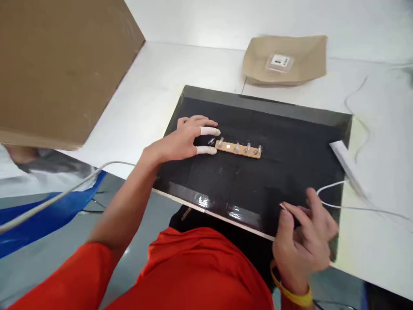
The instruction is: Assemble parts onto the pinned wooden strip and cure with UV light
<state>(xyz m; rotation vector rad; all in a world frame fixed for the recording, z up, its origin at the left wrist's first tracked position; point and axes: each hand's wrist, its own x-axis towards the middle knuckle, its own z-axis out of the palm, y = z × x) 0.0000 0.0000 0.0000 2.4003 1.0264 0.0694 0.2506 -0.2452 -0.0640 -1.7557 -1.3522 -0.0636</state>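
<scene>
Left hand (184, 138) beside strip (243, 150); brown tray (308, 56) holds clear case (280, 63).

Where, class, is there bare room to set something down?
Bare: the black mat between the tan strip and the white bar, and the white table between the mat and the cardboard. Crowded: the strip's left end, by the left hand, and the mat's near right corner, by the right hand.
</scene>
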